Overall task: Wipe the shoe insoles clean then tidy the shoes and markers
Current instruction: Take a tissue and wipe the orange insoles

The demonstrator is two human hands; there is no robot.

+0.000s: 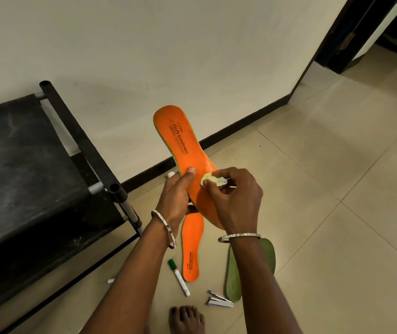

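My left hand [177,196] grips an orange insole [180,141] printed "AIR cushion", thumb on its top face, holding it up above the floor. My right hand [236,196] pinches a small white wad [213,180] against the insole's lower part. A second orange insole [192,249] lies on the floor tiles below my hands. A third insole [234,280] lies green side up, partly behind my right forearm. A green-capped white marker [179,277] lies left of the second insole.
A black shelf rack [36,177] stands at left against the cream wall. A small white-and-blue tool [219,301] lies near a bare foot [186,319]. Another marker's end [111,280] and a white cap [170,174] lie on the floor. A dark doorway [361,32] opens at top right.
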